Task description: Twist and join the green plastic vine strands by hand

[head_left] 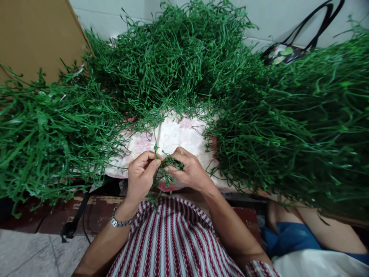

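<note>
My left hand (142,174), with a metal watch (121,220) at its wrist, pinches a thin green stem, apparently plastic, between thumb and forefinger. A knobbed piece of that stem (156,150) sticks up above the fingertips. Close beside it, my right hand (188,169) is closed around a small bunch of similar green stems (173,164). Loose ends of the bunch hang below both hands, over the front edge of the flowered cloth (178,132). The exact join between stem and bunch is partly hidden by the fingers.
Large heaps of green stems lie at the left (52,130), the back (175,54) and the right (294,134). A black-handled bag (284,54) stands by the wall. A brown board (37,34) leans at back left. Another person's leg (331,227) shows at lower right.
</note>
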Action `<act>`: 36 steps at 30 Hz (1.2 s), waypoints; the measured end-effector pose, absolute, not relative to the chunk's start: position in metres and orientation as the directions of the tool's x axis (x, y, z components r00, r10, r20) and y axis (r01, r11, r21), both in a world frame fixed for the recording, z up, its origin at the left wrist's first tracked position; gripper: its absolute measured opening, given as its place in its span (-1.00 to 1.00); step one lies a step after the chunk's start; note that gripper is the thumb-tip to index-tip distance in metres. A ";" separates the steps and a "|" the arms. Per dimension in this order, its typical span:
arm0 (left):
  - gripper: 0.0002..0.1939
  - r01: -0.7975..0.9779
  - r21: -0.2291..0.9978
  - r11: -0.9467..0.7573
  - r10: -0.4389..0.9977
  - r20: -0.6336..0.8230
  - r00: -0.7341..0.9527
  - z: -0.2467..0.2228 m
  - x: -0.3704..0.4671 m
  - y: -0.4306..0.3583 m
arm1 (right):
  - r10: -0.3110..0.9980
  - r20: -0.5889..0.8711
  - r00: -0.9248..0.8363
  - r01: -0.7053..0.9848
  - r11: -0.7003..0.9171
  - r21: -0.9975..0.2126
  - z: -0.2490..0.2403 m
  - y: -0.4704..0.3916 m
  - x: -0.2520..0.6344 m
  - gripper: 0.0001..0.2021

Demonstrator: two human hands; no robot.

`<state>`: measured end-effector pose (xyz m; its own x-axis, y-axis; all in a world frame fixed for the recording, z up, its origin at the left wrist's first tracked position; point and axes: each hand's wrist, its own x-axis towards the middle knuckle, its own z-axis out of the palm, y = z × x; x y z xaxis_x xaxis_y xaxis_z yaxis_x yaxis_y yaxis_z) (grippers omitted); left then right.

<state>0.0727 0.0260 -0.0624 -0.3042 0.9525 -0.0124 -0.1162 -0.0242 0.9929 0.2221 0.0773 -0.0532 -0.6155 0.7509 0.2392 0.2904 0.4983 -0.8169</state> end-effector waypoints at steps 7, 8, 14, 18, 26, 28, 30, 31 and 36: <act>-0.87 -0.102 0.994 0.038 0.985 -0.055 -0.162 -0.059 0.074 0.023 | 0.783 0.291 -0.550 0.279 0.501 -0.819 -0.055 0.073 0.218 -0.86; -0.86 -0.098 0.994 0.055 0.990 -0.067 -0.123 -0.058 0.074 0.023 | 0.782 0.308 -0.543 0.281 0.514 -0.811 -0.055 0.072 0.218 -0.90; -0.90 0.155 0.987 0.045 0.993 -0.028 -0.112 -0.056 0.072 0.025 | 0.786 0.234 -0.573 0.388 0.511 -0.767 -0.055 0.064 0.219 -0.87; -0.88 0.326 0.945 -0.019 0.996 0.047 -0.078 -0.057 0.071 0.026 | 0.798 0.197 -0.569 0.453 0.504 -0.735 -0.051 0.060 0.221 -0.82; -0.84 0.243 0.969 -0.048 0.999 0.052 -0.012 -0.056 0.074 0.022 | 0.790 0.121 -0.601 0.460 0.466 -0.756 -0.040 0.063 0.229 -0.81; -0.84 0.233 0.971 -0.043 0.999 0.037 0.029 -0.054 0.073 0.022 | 0.766 0.134 -0.629 0.424 0.481 -0.767 -0.041 0.064 0.233 -0.84; -0.84 0.273 0.958 -0.083 0.994 0.058 0.096 -0.050 0.071 0.022 | 0.733 0.138 -0.667 0.395 0.504 -0.768 -0.042 0.064 0.236 -0.89; -0.85 0.305 0.945 -0.120 0.987 0.080 0.141 -0.049 0.070 0.022 | 0.714 0.137 -0.687 0.388 0.519 -0.762 -0.042 0.063 0.238 -0.90; -0.84 0.382 0.884 -0.269 0.929 0.135 0.343 -0.042 0.063 0.016 | 0.605 0.147 -0.782 0.375 0.646 -0.665 -0.037 0.059 0.246 -0.89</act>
<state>0.0629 0.0165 -0.0420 0.3434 0.9295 0.1347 0.3823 -0.2693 0.8839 0.2458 0.0593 -0.0366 -0.7822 0.6055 0.1470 0.3748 0.6456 -0.6653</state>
